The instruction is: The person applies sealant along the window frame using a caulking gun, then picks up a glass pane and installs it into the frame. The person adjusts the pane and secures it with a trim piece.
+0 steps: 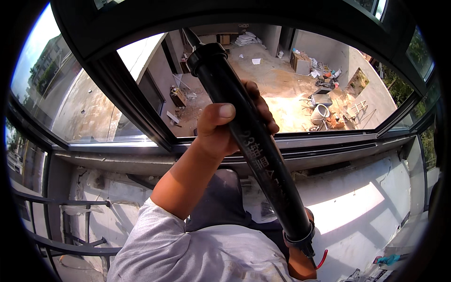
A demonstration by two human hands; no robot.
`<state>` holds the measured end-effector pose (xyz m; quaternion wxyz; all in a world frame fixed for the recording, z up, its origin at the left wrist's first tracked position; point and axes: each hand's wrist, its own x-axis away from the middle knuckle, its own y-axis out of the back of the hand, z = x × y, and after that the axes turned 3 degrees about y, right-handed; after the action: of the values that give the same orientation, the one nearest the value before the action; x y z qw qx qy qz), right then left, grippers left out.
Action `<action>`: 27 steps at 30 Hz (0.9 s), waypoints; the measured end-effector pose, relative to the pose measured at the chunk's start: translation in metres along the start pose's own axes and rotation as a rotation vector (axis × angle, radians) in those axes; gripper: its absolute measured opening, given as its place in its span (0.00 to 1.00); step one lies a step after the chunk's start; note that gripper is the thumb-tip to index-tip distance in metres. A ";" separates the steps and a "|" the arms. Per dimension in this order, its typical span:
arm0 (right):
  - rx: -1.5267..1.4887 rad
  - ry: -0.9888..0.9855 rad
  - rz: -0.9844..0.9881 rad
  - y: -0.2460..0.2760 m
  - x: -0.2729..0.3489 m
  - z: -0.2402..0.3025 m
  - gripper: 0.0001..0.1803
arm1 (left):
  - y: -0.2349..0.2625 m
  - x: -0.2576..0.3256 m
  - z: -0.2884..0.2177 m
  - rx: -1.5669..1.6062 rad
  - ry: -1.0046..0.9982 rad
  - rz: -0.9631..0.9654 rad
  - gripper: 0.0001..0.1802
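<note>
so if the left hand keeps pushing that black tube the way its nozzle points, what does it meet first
Probably the dark window frame. The left hand holds the black sealant tube angled up and left, and its nozzle tip already looks close to the frame's upper bar, though depth is unclear.

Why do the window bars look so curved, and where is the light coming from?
Head view: the fisheye lens bends the dark window frame toward the picture's rim; hard sunlight floods the concrete yard below and throws a bright patch on the grey sill wall; the long black sealant tube in the left hand is sharp; the corners are black.
</note>
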<state>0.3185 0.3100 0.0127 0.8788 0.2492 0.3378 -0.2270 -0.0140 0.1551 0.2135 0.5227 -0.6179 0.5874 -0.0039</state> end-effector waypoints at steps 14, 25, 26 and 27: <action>0.190 -0.197 -0.315 0.072 0.086 -0.072 0.37 | -0.009 -0.088 0.111 -0.157 0.338 -0.155 0.30; 0.188 -0.206 -0.469 0.125 0.087 -0.106 0.34 | -0.021 -0.151 0.189 -0.294 0.503 -0.208 0.32; 0.153 -0.222 -0.482 0.130 0.078 -0.101 0.37 | -0.020 -0.157 0.195 -0.314 0.521 -0.214 0.34; 0.137 -0.222 -0.495 0.136 0.073 -0.102 0.35 | -0.020 -0.163 0.201 -0.329 0.521 -0.219 0.34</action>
<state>0.3949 0.4584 -0.0662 0.8092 0.1913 0.2742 -0.4831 0.0743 0.3983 0.2340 0.2442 -0.7317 0.6243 -0.1231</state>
